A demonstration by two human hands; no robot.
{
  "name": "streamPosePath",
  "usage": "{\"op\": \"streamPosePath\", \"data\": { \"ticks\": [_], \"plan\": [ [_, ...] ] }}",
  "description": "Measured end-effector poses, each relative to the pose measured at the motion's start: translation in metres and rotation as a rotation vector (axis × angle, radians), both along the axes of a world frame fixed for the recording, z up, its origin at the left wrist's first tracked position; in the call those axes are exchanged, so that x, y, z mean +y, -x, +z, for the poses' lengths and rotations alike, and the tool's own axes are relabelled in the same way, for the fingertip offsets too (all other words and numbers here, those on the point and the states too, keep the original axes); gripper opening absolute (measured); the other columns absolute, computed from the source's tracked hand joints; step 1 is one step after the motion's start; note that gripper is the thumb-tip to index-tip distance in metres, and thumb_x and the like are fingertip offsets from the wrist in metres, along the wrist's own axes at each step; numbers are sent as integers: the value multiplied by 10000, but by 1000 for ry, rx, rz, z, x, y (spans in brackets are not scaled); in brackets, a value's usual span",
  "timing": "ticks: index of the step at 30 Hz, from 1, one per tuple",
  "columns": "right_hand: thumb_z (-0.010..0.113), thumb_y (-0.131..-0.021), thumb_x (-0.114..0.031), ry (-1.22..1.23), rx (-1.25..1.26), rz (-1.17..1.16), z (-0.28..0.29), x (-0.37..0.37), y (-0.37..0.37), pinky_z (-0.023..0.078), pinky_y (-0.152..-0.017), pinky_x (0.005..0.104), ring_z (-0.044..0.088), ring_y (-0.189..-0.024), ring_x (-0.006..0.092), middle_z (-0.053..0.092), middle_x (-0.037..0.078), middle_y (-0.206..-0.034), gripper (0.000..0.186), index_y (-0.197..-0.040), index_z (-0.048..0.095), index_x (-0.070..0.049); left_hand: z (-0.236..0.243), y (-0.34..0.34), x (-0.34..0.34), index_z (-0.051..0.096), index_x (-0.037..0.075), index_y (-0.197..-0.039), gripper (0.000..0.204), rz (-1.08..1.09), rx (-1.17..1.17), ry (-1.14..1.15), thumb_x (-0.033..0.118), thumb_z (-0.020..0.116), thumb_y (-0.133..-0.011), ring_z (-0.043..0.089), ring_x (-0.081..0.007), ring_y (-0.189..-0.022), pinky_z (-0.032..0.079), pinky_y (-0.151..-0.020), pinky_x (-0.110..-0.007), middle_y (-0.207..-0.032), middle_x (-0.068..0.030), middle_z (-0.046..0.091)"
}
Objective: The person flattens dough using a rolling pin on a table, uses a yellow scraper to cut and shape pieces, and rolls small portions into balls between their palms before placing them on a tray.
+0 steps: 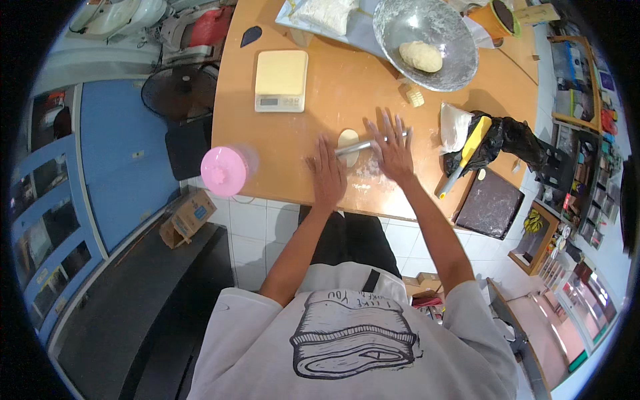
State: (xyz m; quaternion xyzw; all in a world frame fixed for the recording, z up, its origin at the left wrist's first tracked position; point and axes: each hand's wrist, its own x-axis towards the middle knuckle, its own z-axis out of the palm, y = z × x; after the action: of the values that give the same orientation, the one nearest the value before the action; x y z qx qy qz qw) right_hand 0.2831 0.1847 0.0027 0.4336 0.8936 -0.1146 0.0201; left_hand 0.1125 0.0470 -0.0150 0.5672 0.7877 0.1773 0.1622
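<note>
A thin metal rolling pin lies slanted across a flattened oval of pale dough on the wooden table. My left hand rests palm down at the pin's left end, fingers stretched out. My right hand is over the pin's right part, fingers spread flat on it and beyond. White flour dusts the surface between my hands. Behind them are a yellow kitchen scale and a small ridged pale piece. A steel bowl holds a dough ball at the back.
A pink lidded container stands at front left. At right are a white bag, black plastic, a yellow spatula and a dark tray. A light blue tray with a bag sits at back, an orange container beside the bowl.
</note>
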Motion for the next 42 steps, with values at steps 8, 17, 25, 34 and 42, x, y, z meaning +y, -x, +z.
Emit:
{"op": "streamPosePath", "data": {
  "ticks": [8,17,25,34,42],
  "plan": [
    [329,-1118,-435,-162,1,119,-18,83,68,99,-1224,740,124,-1611,338,118,65,-1757,576,-1671,232,-308,-9,48,72,295,-10,-1620,664,169,217,-15,350,421,-1077,257,-437,-1557,108,-1200,-745,-1706,-262,193],
    [364,-1110,-394,12,92,197,-7,40,10,100,-1217,746,133,-1610,354,92,56,-1764,583,-1672,245,-292,-5,-30,-1,201,-21,-1642,763,162,83,83,371,487,-1053,226,-421,-1571,82,-1204,-749,-1716,-256,158],
    [394,-1102,-393,-53,86,320,-11,43,-7,115,-1204,760,142,-1607,366,153,84,-1753,547,-1635,359,-272,-15,-67,-16,169,-22,-1651,790,268,-2,40,355,504,-1043,193,-427,-1579,66,-1198,-758,-1721,-257,133],
    [438,-1076,-378,-201,106,245,-35,88,76,81,-1162,819,160,-1604,357,200,119,-1733,581,-1633,347,-243,-2,20,49,204,-32,-1638,720,301,51,-26,409,384,-1098,120,-475,-1585,43,-1139,-826,-1726,-255,111],
    [456,-1057,-360,-215,83,192,-44,102,93,57,-1167,810,191,-1591,374,200,150,-1728,630,-1638,314,-161,-9,37,60,293,-28,-1608,793,281,146,-34,519,464,-1059,118,-444,-1595,47,-1138,-829,-1722,-267,110]
  ]
}}
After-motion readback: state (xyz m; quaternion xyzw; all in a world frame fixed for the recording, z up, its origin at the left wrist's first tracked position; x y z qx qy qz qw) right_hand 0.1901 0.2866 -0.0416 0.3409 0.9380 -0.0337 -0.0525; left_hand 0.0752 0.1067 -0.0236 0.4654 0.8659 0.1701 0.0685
